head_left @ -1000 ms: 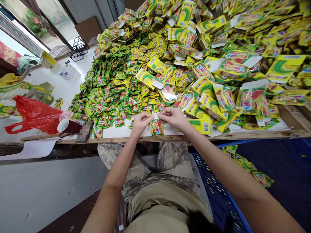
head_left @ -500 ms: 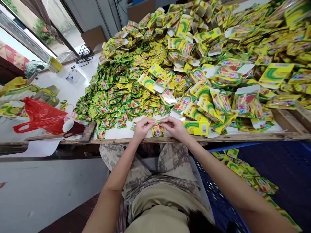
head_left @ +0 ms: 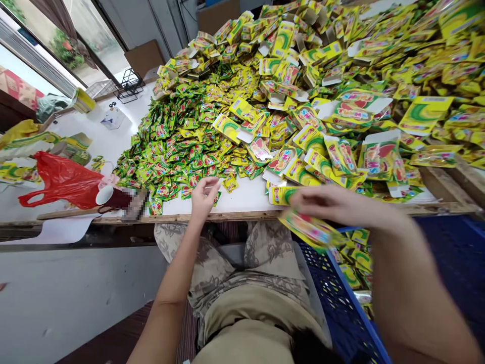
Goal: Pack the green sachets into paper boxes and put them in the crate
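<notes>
My left hand [head_left: 203, 198] is over the white table top at the front of the heap, its fingers bent but apart. Right by its fingers lies a small green sachet [head_left: 217, 198], and a yellow sachet [head_left: 230, 183] is just beyond them. Past the table's front edge, my right hand [head_left: 322, 205] is blurred by motion and closed on a yellow-green candy box [head_left: 311, 230] with a pink logo. Beneath that hand, a flat yellow box [head_left: 279, 195] lies on the table, partly covered.
Green sachets [head_left: 170, 146] are heaped ahead, with many yellow boxes [head_left: 310, 139] to the right. A blue crate [head_left: 326, 283] with packed boxes stands low on the right. At left are a red plastic bag [head_left: 64, 182], a dark mug [head_left: 113, 197] and a black wire rack [head_left: 129, 85].
My hands have parted from the box they both held at the table edge. My right hand has carried it rightward toward the crate; my left hand has shifted left to the sachets.
</notes>
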Tool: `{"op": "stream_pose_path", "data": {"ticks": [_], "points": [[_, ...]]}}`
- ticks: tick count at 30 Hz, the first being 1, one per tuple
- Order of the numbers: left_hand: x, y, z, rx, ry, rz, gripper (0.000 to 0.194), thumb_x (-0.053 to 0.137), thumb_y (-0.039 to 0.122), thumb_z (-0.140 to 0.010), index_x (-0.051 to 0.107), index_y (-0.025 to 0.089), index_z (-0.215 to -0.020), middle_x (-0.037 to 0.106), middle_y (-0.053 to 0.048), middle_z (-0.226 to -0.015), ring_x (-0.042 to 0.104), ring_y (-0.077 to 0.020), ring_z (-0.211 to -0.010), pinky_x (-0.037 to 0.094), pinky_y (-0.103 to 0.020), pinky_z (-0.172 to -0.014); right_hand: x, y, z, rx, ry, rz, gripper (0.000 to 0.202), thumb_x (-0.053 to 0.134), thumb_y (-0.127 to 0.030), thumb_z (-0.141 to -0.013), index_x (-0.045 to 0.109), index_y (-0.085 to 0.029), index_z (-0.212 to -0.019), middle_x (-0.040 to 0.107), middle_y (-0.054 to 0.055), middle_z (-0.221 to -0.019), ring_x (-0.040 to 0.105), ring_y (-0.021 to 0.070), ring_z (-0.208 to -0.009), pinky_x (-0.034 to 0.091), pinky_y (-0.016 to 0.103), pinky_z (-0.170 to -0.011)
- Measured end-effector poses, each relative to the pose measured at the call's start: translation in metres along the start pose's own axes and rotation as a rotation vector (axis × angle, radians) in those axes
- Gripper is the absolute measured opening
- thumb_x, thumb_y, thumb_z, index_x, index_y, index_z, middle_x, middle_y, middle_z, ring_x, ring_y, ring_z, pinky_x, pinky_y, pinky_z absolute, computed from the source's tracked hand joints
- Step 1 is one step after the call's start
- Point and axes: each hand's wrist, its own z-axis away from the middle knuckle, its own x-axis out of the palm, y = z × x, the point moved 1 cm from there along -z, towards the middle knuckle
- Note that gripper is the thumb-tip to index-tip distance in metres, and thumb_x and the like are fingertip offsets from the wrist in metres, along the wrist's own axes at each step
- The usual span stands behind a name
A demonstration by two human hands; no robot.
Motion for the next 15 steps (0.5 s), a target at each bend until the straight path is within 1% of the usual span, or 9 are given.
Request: {"op": "stream_pose_path", "data": {"ticks": [1,2,3,4,6,8,11,14,15], "points": [[-0.01,-0.006,0.001,-0.023,0.021,-0.143,0.02,0.059,0.035,-0.084,0.064,0.018,-0.092,0.068,-0.008,-0.096,0.064,-0.0189,-0.089,0.051,-0.033,-0.079,-0.016,0.006,0.02,0.066,-0.08,0.106,0.022,0.066,-0.047,-0.078,0.073,-0.026,-0.084,0.071,0.005,-0.074,0.066,0.0183,-0.062,0.051,0.031,-0.055],[-0.018,-0.012,0.002,-0.042,0.028,-0.293,0.018,0.06,0.034,-0.083,0.065,0.018,-0.088,0.068,-0.007,-0.092,0.063,-0.0197,-0.089,0.05,-0.034,-0.081,-0.029,0.013,0.037,0.125,-0.051,0.196,0.022,0.068,-0.047,-0.076,0.075,-0.028,-0.083,0.071,0.005,-0.071,0.065,0.0186,-0.057,0.049,0.031,-0.051],[-0.024,-0.019,0.003,-0.068,0.044,-0.426,0.017,0.061,0.033,-0.082,0.065,0.018,-0.087,0.067,-0.007,-0.091,0.062,-0.0208,-0.09,0.048,-0.036,-0.084,-0.037,0.018,0.049,0.175,0.025,0.274,0.022,0.07,-0.047,-0.073,0.075,-0.029,-0.085,0.072,0.005,-0.069,0.065,0.0197,-0.054,0.048,0.033,-0.05],[-0.026,-0.026,0.004,-0.095,0.052,-0.539,0.017,0.062,0.034,-0.081,0.065,0.018,-0.088,0.066,-0.008,-0.091,0.06,-0.0221,-0.091,0.047,-0.037,-0.086,-0.04,0.021,0.056,0.193,0.112,0.332,0.024,0.072,-0.047,-0.071,0.075,-0.029,-0.087,0.072,0.005,-0.068,0.065,0.0208,-0.054,0.047,0.033,-0.05],[-0.024,-0.035,0.005,-0.133,0.045,-0.699,0.022,0.066,0.036,-0.078,0.064,0.018,-0.091,0.064,-0.009,-0.093,0.058,-0.0245,-0.096,0.044,-0.039,-0.09,-0.03,0.018,0.051,0.175,0.217,0.39,0.026,0.071,-0.045,-0.071,0.074,-0.029,-0.091,0.074,0.005,-0.075,0.067,0.0227,-0.061,0.049,0.035,-0.056],[-0.013,-0.039,0.005,-0.143,0.018,-0.791,0.026,0.067,0.037,-0.077,0.063,0.019,-0.094,0.062,-0.01,-0.096,0.055,-0.0262,-0.1,0.042,-0.04,-0.092,-0.004,0.005,0.024,0.112,0.214,0.392,0.021,0.061,-0.042,-0.081,0.072,-0.028,-0.091,0.074,0.004,-0.084,0.068,0.0218,-0.071,0.05,0.034,-0.063],[0.002,-0.038,0.002,-0.157,-0.023,-0.87,0.032,0.068,0.038,-0.076,0.062,0.018,-0.1,0.059,-0.011,-0.101,0.053,-0.028,-0.104,0.041,-0.039,-0.092,0.038,-0.017,-0.038,0.07,0.191,0.386,0.015,0.056,-0.031,-0.085,0.068,-0.023,-0.083,0.072,0.004,-0.081,0.066,0.0203,-0.074,0.047,0.031,-0.066],[0.005,-0.036,0.0,-0.215,-0.04,-0.88,0.04,0.07,0.038,-0.074,0.059,0.016,-0.105,0.06,-0.013,-0.105,0.053,-0.0291,-0.106,0.041,-0.039,-0.092,0.069,-0.026,-0.097,0.17,0.302,0.355,0.013,0.057,-0.031,-0.085,0.063,-0.02,-0.09,0.072,0.007,-0.086,0.067,0.0221,-0.081,0.046,0.031,-0.071],[0.004,-0.036,-0.001,-0.237,-0.05,-0.861,0.04,0.071,0.039,-0.073,0.059,0.016,-0.104,0.061,-0.013,-0.105,0.054,-0.0287,-0.105,0.041,-0.038,-0.091,0.077,-0.025,-0.113,0.217,0.329,0.355,0.02,0.059,-0.034,-0.085,0.061,-0.019,-0.098,0.072,0.009,-0.09,0.067,0.0246,-0.084,0.046,0.032,-0.072]]}}
